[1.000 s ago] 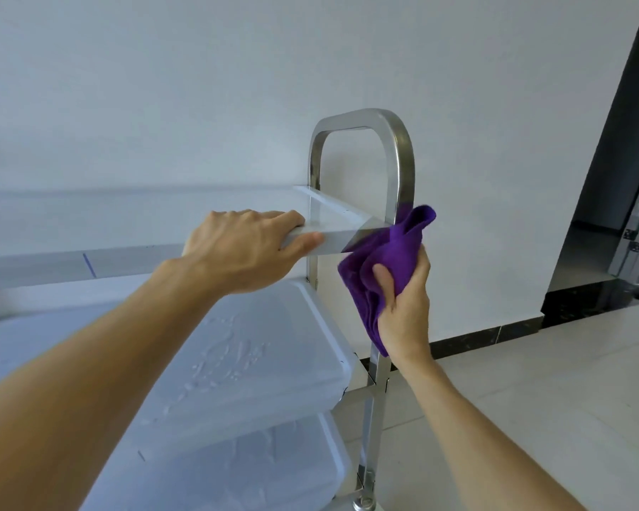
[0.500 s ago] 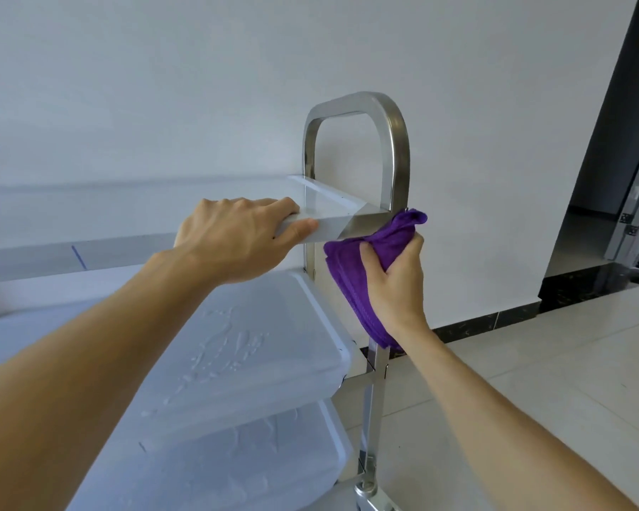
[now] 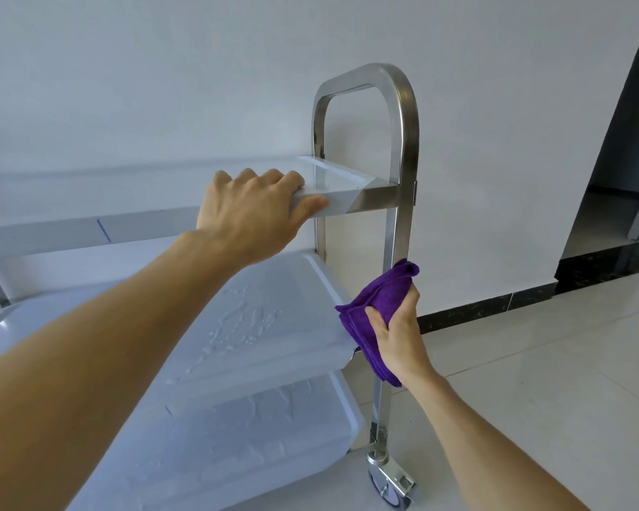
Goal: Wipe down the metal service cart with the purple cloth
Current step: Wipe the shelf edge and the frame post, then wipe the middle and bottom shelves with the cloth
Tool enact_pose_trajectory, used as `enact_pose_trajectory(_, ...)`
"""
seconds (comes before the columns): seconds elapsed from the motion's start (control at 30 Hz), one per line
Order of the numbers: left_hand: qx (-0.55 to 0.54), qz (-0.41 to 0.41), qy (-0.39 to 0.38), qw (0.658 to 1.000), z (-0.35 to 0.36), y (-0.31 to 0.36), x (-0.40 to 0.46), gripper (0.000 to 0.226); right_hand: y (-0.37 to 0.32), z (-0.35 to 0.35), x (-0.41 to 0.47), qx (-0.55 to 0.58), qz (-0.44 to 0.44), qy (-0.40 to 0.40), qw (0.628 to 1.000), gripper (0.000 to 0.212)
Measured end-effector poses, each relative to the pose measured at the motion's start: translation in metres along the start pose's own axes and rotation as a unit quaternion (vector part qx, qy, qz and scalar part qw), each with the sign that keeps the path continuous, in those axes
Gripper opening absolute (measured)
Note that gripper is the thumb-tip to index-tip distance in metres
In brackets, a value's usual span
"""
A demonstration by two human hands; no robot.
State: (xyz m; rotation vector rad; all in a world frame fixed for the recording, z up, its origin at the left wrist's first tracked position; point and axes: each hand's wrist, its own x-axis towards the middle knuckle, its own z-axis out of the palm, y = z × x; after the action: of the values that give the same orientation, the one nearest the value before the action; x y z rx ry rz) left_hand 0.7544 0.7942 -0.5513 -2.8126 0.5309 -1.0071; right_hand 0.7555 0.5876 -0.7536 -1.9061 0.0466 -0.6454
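While the left hand grips the front rim of the metal service cart's top shelf, fingers curled over its edge, the right hand clutches the bunched purple cloth against the near upright post.

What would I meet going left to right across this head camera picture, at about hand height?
Blue mark on the shelf edge → left hand gripping the top shelf → metal upright → dark doorway.
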Motion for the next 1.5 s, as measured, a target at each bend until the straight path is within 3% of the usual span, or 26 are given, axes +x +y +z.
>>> enact_pose_trajectory(0.1,-0.016,0.031,0.039,0.999,0.004,0.009,-0.019,0.051,-0.004,-0.002,-0.004,0.007,0.011,-0.004,1.000,0.071)
enact_pose_trajectory(0.17,-0.020,0.090,0.067,0.993,0.009,0.014,-0.044,0.057,-0.009,-0.005,-0.014,0.021,-0.001,0.019,1.000,0.058)
enact_pose_trajectory(0.3,-0.067,0.170,0.104,0.978,0.036,0.011,-0.110,0.054,-0.019,-0.013,-0.043,0.093,-0.095,0.071,0.989,0.042)
enact_pose_trajectory(0.4,-0.081,0.103,0.011,0.991,0.068,-0.004,-0.157,0.053,-0.025,-0.014,-0.053,0.056,-0.203,0.076,0.975,0.040)
enact_pose_trajectory(0.5,-0.103,-0.009,-0.142,0.984,0.097,-0.021,-0.187,0.059,-0.026,-0.001,-0.053,-0.103,-0.259,0.060,0.958,0.057)
enact_pose_trajectory(0.6,-0.083,-0.058,-0.239,0.966,0.122,-0.043,-0.208,0.068,-0.009,0.014,-0.057,-0.351,-0.247,-0.069,0.900,0.068)
enact_pose_trajectory(0.67,-0.067,-0.068,-0.257,0.962,0.129,-0.058,-0.217,0.068,0.002,0.020,-0.058,-0.417,-0.217,-0.154,0.869,0.061)
enact_pose_trajectory(0.8,-0.067,-0.068,-0.269,0.958,0.132,-0.077,-0.219,0.077,-0.003,0.033,-0.056,-0.390,-0.158,-0.159,0.893,0.072)
enact_pose_trajectory(0.87,-0.072,-0.064,-0.265,0.959,0.135,-0.080,-0.218,0.063,-0.013,0.048,-0.063,-0.376,-0.152,-0.169,0.898,0.074)
enact_pose_trajectory(0.93,-0.072,-0.063,-0.256,0.962,0.139,-0.080,-0.218,0.054,-0.028,0.072,-0.077,-0.365,-0.186,-0.195,0.891,0.069)
enact_pose_trajectory(1.07,-0.074,-0.064,-0.251,0.963,0.136,-0.083,-0.221,0.081,-0.041,0.107,-0.091,-0.371,-0.286,-0.206,0.859,0.056)
enact_pose_trajectory(1.17,-0.094,-0.066,-0.254,0.960,0.136,-0.085,-0.224,0.081,-0.024,0.083,-0.074,-0.389,-0.321,-0.209,0.838,0.060)
enact_pose_trajectory(1.33,-0.096,-0.071,-0.242,0.963,0.142,-0.085,-0.227,0.077,0.003,0.022,-0.044,-0.429,-0.237,-0.198,0.849,0.053)
enact_pose_trajectory(1.5,-0.089,-0.081,-0.246,0.962,0.144,-0.083,-0.225,0.080,-0.022,0.056,-0.073,-0.411,-0.176,-0.156,0.881,0.061)
